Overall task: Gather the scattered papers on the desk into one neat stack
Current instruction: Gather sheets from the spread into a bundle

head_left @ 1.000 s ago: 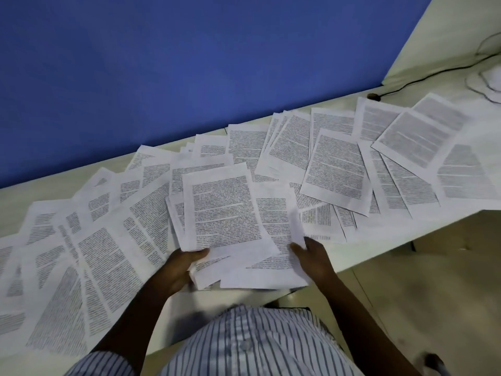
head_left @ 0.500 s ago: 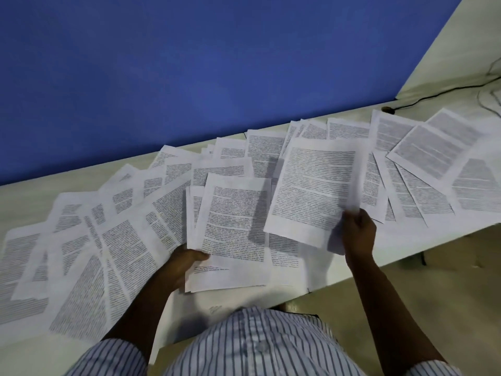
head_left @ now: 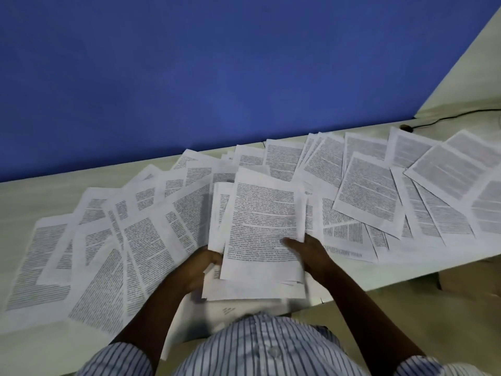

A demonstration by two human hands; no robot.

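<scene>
Several printed sheets form a rough stack at the desk's near edge, straight in front of me. My left hand grips the stack's lower left edge, fingers under the sheets. My right hand holds the right edge, thumb lying across the top sheet. Scattered papers on the left fan out and overlap toward the desk's near left corner. More scattered papers on the right lie overlapped along the desk up to the far right.
The pale desk runs along a blue wall. A black cable lies at the far right end, by a cream side panel. The floor shows past the desk's near edge on the right.
My right hand carried a sheet from the right side over onto the stack and now rests on it. My left hand stayed at the stack's left edge.
</scene>
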